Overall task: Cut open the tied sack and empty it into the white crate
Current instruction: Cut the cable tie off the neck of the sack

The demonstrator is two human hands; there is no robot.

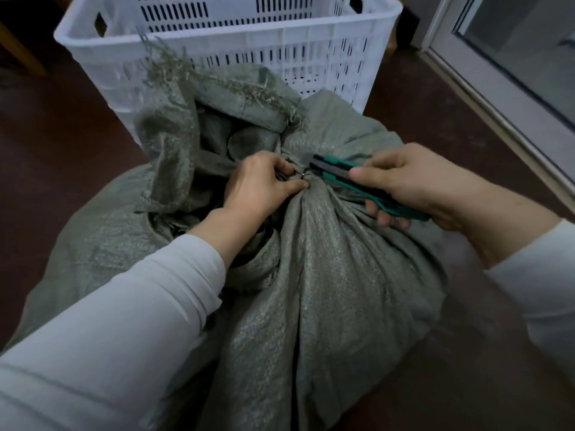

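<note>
Sack [326,275] of soft, limp woven cloth lies bulging on the floor [71,135] just before the white crate [236,48], probably heavy, so the left hand [261,185] pinches its tied neck while the right hand's [413,181] fingers wrap a green knife [339,175].

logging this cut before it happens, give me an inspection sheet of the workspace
surface: dark reddish floor, sack lies on it
job's things: grey woven sack, neck bunched and tied; white crate upright behind it; green box cutter, blade at the tie
clutter: nothing seen
grippers: left hand pinches the neck; right hand holds the cutter
cables: nothing seen
surroundings: glass door to the right
</note>
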